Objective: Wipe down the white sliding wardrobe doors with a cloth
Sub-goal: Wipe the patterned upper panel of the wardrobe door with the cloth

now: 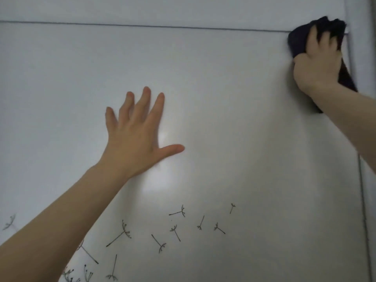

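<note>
Head view: facing white sliding wardrobe door (244, 119), filling frame. Bracing with left hand (136, 137), fingers (145, 102) spread flat mid-panel. Gripping with right hand (317, 64), pressing dark cloth (299, 41) into top-right corner at the seam (162, 26). Judging progress early-to-mid; lower area around dandelion-seed decals (177, 212) likely pending.

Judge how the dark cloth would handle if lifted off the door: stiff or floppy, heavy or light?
Probably floppy: the cloth bunches into folds under the right hand, a tail hanging below the wrist. Likely light: one hand holds it high against the door.
</note>
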